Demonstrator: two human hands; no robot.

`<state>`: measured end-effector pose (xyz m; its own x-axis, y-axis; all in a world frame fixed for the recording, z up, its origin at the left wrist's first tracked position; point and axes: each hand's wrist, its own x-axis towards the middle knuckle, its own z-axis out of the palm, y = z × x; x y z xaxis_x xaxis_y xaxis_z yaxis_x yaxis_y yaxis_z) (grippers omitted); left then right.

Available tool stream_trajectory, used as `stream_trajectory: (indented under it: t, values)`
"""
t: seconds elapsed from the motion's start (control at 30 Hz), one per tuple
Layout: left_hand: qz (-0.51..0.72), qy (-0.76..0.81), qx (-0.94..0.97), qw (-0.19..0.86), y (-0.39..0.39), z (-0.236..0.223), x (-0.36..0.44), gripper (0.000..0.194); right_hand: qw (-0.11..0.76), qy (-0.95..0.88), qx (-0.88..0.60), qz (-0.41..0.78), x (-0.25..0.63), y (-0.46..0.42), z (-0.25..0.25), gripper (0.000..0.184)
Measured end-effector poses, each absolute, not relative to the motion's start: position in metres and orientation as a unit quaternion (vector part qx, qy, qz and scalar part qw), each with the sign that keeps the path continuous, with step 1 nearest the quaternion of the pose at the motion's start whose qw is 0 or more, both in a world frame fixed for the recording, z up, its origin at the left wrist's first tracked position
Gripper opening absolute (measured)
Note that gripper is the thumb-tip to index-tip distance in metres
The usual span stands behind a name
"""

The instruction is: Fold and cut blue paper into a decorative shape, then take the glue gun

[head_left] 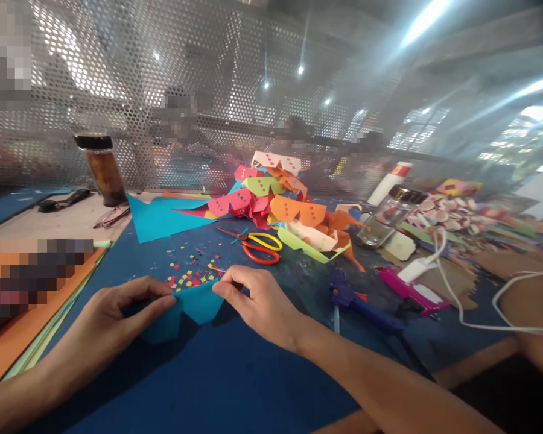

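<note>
Between my two hands is a piece of blue paper (202, 303), cut and folded like a pair of glasses, with a notch in its lower edge. My left hand (127, 310) pinches its left part between thumb and fingers. The top right edge is gripped by my right hand (256, 301). Small yellow and red paper bits (190, 277) lie scattered just behind the paper. Beyond my right hand rest scissors (259, 246) with one red and one yellow handle loop. A larger blue paper sheet (163, 220) lies farther back on the left.
Colourful paper glasses (294, 211) are heaped at the back. A blue glue gun (362, 304) and a magenta device (414, 293) with a white cable lie right. Orange paper sheets (36, 301) are stacked left. A dark-lidded bottle (103, 172) and a clear jar (384, 217) stand behind.
</note>
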<state>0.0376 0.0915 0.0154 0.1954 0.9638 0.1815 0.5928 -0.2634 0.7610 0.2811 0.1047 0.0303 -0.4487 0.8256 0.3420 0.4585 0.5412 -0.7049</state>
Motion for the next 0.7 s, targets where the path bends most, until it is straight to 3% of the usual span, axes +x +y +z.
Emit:
stream_trajectory:
  t: [0.7]
  values:
    - [0.344, 0.531, 0.687, 0.358, 0.094, 0.0172, 0.0395, 0.036, 0.297, -0.795, -0.403, 0.342, 0.2803, 0.1063, 0.0278, 0.033]
